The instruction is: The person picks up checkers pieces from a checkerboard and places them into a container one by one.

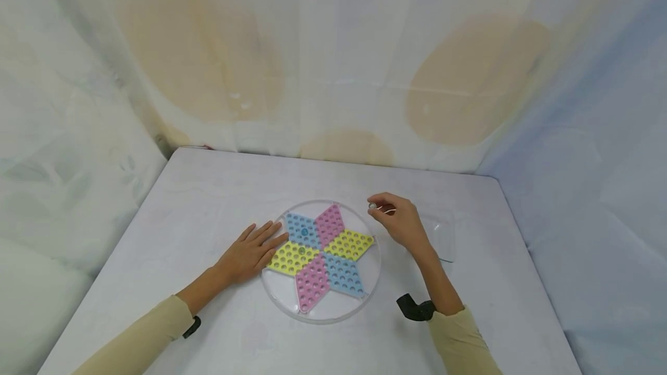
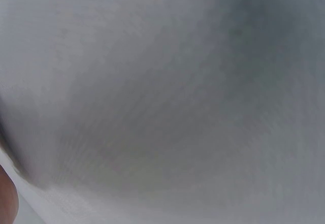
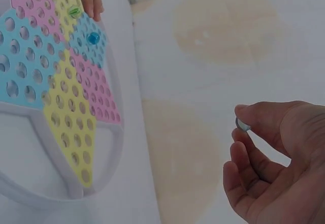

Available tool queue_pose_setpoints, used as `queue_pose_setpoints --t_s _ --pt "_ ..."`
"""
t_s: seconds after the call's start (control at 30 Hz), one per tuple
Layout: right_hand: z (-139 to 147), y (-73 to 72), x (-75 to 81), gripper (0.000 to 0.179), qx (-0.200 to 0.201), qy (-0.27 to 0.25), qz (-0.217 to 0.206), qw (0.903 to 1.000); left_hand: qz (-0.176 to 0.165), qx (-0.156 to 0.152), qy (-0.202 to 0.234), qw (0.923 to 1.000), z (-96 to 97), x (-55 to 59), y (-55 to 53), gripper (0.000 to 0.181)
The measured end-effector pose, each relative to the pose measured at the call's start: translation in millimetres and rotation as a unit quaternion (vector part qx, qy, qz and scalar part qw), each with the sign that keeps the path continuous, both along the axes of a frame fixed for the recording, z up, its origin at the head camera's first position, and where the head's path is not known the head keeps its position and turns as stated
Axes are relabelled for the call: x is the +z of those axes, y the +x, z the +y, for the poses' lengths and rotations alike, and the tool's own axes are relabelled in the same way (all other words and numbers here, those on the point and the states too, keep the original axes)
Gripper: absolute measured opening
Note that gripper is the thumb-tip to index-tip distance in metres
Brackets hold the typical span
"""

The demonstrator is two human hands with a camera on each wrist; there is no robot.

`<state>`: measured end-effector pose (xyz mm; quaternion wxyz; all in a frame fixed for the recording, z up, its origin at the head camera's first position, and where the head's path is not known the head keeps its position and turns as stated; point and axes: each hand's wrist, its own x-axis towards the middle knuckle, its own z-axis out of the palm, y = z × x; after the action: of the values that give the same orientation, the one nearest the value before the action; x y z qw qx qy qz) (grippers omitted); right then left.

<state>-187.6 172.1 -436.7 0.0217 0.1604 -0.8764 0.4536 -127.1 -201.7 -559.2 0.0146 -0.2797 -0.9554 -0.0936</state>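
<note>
A round, clear-rimmed Chinese checkers board (image 1: 321, 320) lies on the table, its star made of pink, yellow and blue perforated pieces. My left hand (image 1: 250, 254) rests at the board's left edge, fingers spread and fairly straight. Beyond the board's upper right rim, my right hand (image 1: 398, 221) is raised. Between thumb and index finger it pinches a pale, glassy marble (image 3: 242, 125), its other fingers curled. A blue marble (image 3: 93, 37) sits on a blue piece and a green marble (image 3: 74, 11) on a yellow one. The left wrist view is mostly a grey blur.
A clear plastic container (image 1: 443, 239) stands on the table, partly behind my right forearm. Dark wrist straps show near both sleeves. Patterned curtains (image 1: 333, 62) hang around the back and sides of the white table (image 1: 208, 184).
</note>
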Motion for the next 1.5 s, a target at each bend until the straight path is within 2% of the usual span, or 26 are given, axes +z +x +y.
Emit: queue_pose_setpoints --t_s 0.3,0.9,1.3,1.5 --pt "18.9 3.2 -6.8 0.025 -0.025 0.002 -0.021 0.9995 -0.004 0.002 0.005 1.0 -1.6 -0.2 1.1 0.051" --pt "74.5 6.4 -17.8 0.028 -0.067 0.037 -0.023 0.9968 0.003 0.002 -0.002 1.0 -2.8 3.7 1.4 0.05" --pt "101.6 7.3 -38.9 0.028 -0.088 0.069 -0.04 0.9929 0.002 0.003 -0.003 1.0 -2.8 3.1 0.7 0.051" --pt "110.2 10.6 -50.4 0.028 -0.083 0.091 -0.053 0.991 -0.004 0.005 -0.006 1.0 -2.1 5.2 1.5 0.051"
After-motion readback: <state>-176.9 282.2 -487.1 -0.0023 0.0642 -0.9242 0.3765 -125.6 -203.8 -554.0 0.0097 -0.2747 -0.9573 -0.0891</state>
